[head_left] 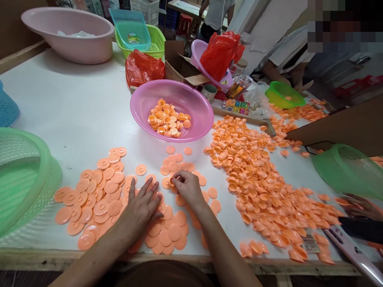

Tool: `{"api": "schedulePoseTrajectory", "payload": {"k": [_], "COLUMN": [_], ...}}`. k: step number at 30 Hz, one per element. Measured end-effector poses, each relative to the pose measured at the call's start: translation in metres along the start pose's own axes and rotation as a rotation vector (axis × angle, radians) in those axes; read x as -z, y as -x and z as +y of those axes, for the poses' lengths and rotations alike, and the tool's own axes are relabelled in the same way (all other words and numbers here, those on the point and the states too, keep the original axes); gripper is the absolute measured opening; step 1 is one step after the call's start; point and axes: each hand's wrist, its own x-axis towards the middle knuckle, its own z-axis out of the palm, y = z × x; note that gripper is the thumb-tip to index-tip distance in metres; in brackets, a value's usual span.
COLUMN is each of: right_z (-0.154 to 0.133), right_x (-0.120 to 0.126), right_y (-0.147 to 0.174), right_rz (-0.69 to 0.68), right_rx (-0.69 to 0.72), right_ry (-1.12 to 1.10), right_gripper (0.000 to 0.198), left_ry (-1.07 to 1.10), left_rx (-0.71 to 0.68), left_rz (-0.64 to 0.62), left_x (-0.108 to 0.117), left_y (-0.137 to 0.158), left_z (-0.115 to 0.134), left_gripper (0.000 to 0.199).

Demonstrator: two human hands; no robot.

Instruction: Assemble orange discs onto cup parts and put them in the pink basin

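Observation:
Fingers spread, my left hand (143, 201) lies palm down over flat orange plastic discs (112, 187) spread on the white table. My right hand (188, 185) is closed in a pinch on a small orange piece (172, 181), just above the discs. Its shape is mostly hidden by my fingers. Ahead of both hands stands a pink basin (197, 109) with a heap of small orange cup-shaped parts (169, 119) in it. To the right of my right hand lies a large pile of orange cup-shaped pieces (263, 187).
Green mesh baskets stand at the left (44, 191) and right (344, 167). Behind the pink basin are a red plastic bag (143, 69), a cardboard box (179, 65) and a mug (208, 91). Another person's hand (362, 207) is at the right edge.

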Motion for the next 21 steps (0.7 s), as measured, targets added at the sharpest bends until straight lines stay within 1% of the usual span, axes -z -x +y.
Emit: {"api": "schedulePoseTrajectory", "payload": {"k": [2, 4, 6, 8, 11, 15, 17, 19, 21], "right_z": [-0.002, -0.003, -0.003, -0.002, -0.004, -0.010, -0.013, -0.015, -0.014], "right_x": [-0.003, -0.005, -0.007, -0.008, -0.011, -0.014, -0.014, -0.014, -0.013], "right_y": [-0.001, -0.001, -0.002, -0.002, -0.002, -0.002, -0.002, -0.002, -0.002], "right_rz": [-0.017, -0.003, 0.013, 0.016, 0.015, 0.024, 0.009, -0.001, 0.002], "right_rx": [0.026, 0.048, 0.069, 0.079, 0.107, 0.164, 0.165, 0.176, 0.190], "right_ry": [0.040, 0.073, 0.102, 0.116, 0.173, 0.346, 0.381, 0.393, 0.402], "right_gripper": [0.008, 0.010, 0.011, 0.011, 0.014, 0.018, 0.020, 0.021, 0.020], "left_ry": [0.022, 0.043, 0.053, 0.075, 0.140, 0.229, 0.296, 0.372, 0.487], "left_rx": [0.019, 0.001, -0.024, -0.021, 0.009, 0.015, 0.087, 0.264, 0.480], "left_rz": [0.038, 0.047, 0.022, -0.013, -0.041, -0.048, -0.021, 0.012, -0.030], "left_x": [0.001, 0.000, -0.002, -0.006, -0.009, -0.006, -0.002, 0.003, 0.005], "left_y": [-0.005, -0.013, -0.022, -0.027, -0.026, -0.023, -0.029, -0.043, -0.062], "left_z": [-0.001, -0.002, -0.002, -0.001, -0.001, -0.003, -0.004, -0.005, -0.005], "left_gripper": [0.019, 0.021, 0.024, 0.025, 0.027, 0.030, 0.032, 0.031, 0.026]}}
